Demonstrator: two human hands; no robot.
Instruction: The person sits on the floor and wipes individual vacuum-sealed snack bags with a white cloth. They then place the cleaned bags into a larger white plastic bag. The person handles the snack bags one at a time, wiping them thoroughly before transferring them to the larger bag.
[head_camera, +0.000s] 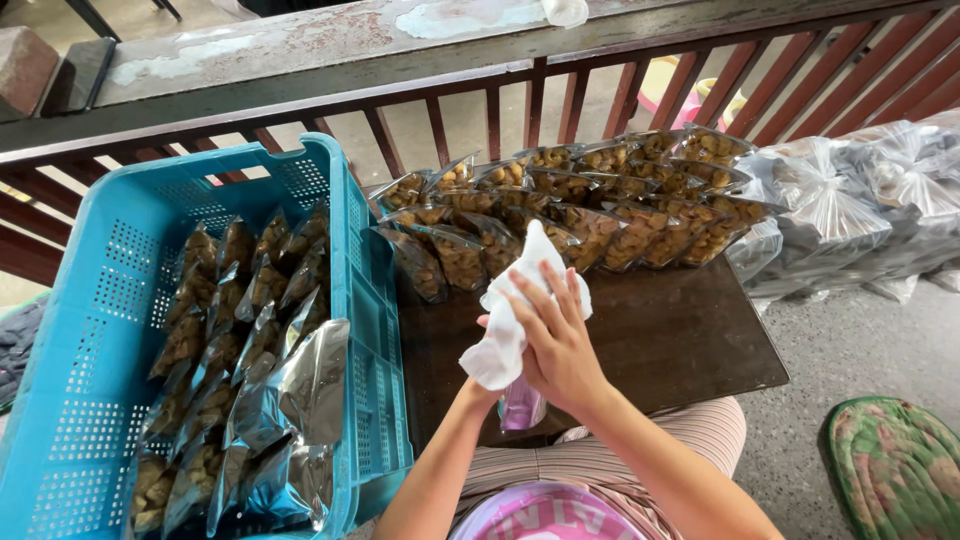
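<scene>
right hand (556, 340) in front, back of hand toward the camera, fingers (540, 300) laid side by side and pressed over a white cloth (505, 330). left hand (490, 375) mostly hidden behind the right hand and the cloth; cannot tell how its fingers are set. the cloth is crumpled between both hands above the dark wooden board (680, 330). its long axis runs steeply, from a bunched lower end near the left wrist up to a pointed tip, leaning slightly to the right, toward the rows of packets. a small pale purple item (522, 405) shows just under the hands, partly hidden.

rows of clear snack packets (600, 200) overlap along the far edge of the board. blue plastic crate (90, 330) on the left holds more packets and a silver foil pouch (300, 385). tied clear bags (860, 200) on the right, beside a wooden railing (500, 100).
</scene>
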